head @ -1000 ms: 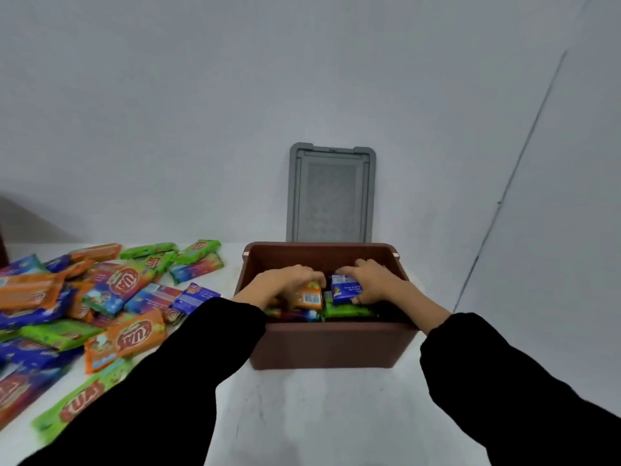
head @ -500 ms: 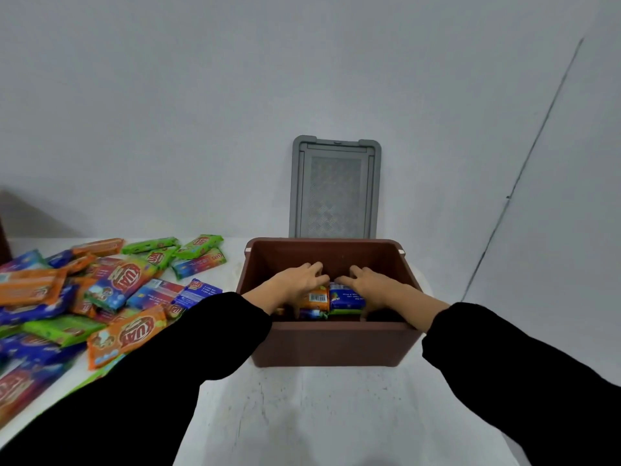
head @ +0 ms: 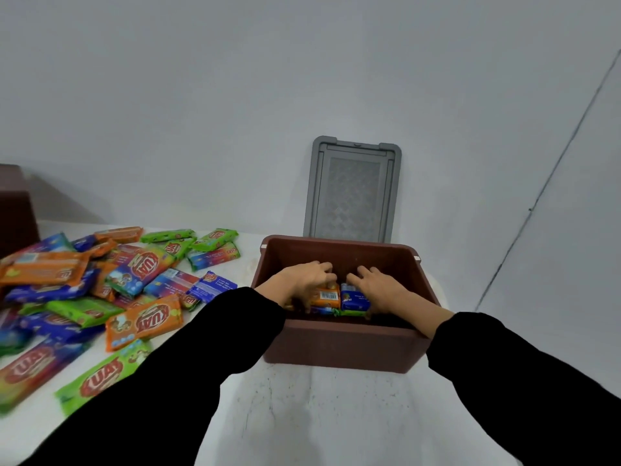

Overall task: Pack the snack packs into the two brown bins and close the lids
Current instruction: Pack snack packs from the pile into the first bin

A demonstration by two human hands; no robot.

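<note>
**Room.** Pale grey wall, plain, with a thin dark seam running diagonally up its right part.

**Desk**. White top, faintly speckled and scuffed near the front, set against the wall.

**Sleeves.** Two black sleeves, left and right, reach from the near edge toward the middle of the desk and converge over one bin.

**Snack packs, loose**. A heap of flat orange, green and blue wrappers covers the left part of the desk, overlapping one another. The nearest ones are blurred.

**Brown bin**. It stands open at the centre of the desk, just right of the heap, partly filled with packs.

**Grey lid**. It stands upright behind the bin, leaning on the wall with its patterned panel facing the room.

**Second brown bin**. Only one corner shows at the far left edge, behind the heap.

**Hands.** Both are inside the central bin, side by side, knuckles up.
- The left hand has its fingers curled over the top edge of an orange pack and holds it on end.
- The right hand lies over a blue pack just beside the orange one, fingers bent. I cannot tell whether it grasps the pack or only presses on it.

**Packs in the bin.** Green and blue wrappers show beneath these two.
</note>
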